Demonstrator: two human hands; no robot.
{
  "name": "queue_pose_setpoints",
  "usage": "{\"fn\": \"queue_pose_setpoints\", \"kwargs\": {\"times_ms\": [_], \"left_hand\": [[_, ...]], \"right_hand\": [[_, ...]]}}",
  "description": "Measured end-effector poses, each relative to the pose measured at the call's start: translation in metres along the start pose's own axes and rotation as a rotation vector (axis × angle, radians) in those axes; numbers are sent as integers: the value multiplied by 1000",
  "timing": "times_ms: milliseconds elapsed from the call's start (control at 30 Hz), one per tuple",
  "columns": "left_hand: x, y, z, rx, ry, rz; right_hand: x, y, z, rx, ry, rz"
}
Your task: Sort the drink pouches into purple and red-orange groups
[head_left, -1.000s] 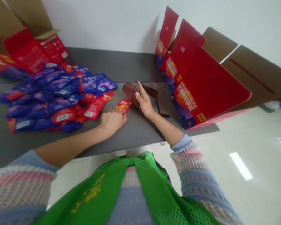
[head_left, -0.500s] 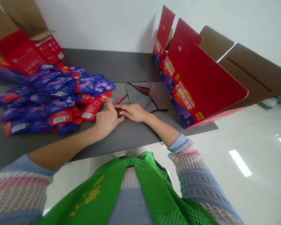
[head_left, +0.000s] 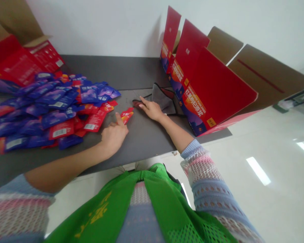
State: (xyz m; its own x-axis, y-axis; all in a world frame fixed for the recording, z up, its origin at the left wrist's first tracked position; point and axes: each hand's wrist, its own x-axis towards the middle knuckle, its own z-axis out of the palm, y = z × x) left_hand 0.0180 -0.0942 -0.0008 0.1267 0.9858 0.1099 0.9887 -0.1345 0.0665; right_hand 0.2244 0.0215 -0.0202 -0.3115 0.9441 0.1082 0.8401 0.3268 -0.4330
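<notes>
My left hand [head_left: 115, 137] is closed with its index finger raised, beside the sachet heap. A small red and orange sachet [head_left: 127, 115] sticks out beyond its fingers, its lower part hidden by them. To the right, my right hand [head_left: 152, 109] grips the left edge of a grey cloth piece with black trim [head_left: 160, 97]; a reddish-brown part shows near the fingertips. The cloth lies rumpled on the dark grey table [head_left: 139, 141], close to the red boxes. Left of my left hand spreads a heap of purple sachets [head_left: 57, 116] and red sachets [head_left: 94, 122].
Open red cartons with printed sides [head_left: 200, 87] stand along the right end of the table, flaps up. Another open red carton [head_left: 20, 64] stands at the back left, behind the heap. A white wall [head_left: 103, 27] rises behind the table.
My hands, together before, have moved apart. My right hand has drawn the grey cloth right, towards the boxes. The small red sachet now shows more fully at my left hand.
</notes>
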Motion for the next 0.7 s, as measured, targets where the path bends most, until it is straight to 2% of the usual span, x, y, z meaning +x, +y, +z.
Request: {"fn": "queue_pose_setpoints", "kwargs": {"times_ms": [100,200,267,333,433,500,600,700], "left_hand": [[9,-11,4,-136,29,-10],[25,-24,1,-294,40,-57],[36,-30,1,-453,53,-66],[45,-33,4,-730,46,-93],[54,-31,15,-1254,-45,-235],[58,-29,21,-1493,-134,-330],[61,-27,21,-1612,-253,-422],[62,-26,14,-1605,-344,-466]], "right_hand": [[1,3,7,275,107,-78],[-1,-5,10,519,202,-187],[-6,-15,9,619,217,-233],[-15,-27,9,668,190,-266],[-28,-42,14,617,54,-347],[-32,-48,21,510,-50,-451],[-31,-51,26,325,-117,-599],[-25,-50,22,170,-147,-605]]}}
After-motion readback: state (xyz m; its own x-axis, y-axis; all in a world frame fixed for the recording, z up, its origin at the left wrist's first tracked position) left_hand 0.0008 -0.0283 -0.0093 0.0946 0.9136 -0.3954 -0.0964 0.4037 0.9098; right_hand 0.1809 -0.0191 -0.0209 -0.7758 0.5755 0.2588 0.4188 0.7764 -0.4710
